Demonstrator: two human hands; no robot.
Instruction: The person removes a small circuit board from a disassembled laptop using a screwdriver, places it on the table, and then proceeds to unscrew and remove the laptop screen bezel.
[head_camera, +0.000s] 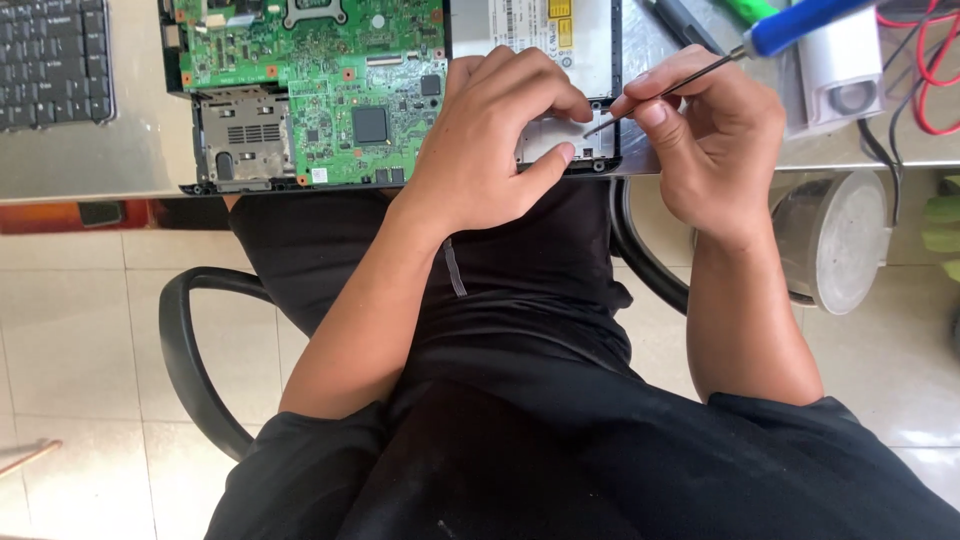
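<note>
Where the grey metal tabletop meets its near edge, an opened laptop chassis lies flat, its green motherboard dense with chips beside a silver optical drive. The left hand arches over the drive's near corner, fingertips and thumb pressed on a pale panel, grasping nothing. The right hand pinches a slim blue-handled screwdriver, whose thin metal shaft slants down to that corner.

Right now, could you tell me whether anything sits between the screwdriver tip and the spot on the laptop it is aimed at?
Nothing visible does. The right hand holds the screwdriver, its tip at the laptop's near edge; the left hand's fingers rest just beside it, not across it.
</note>
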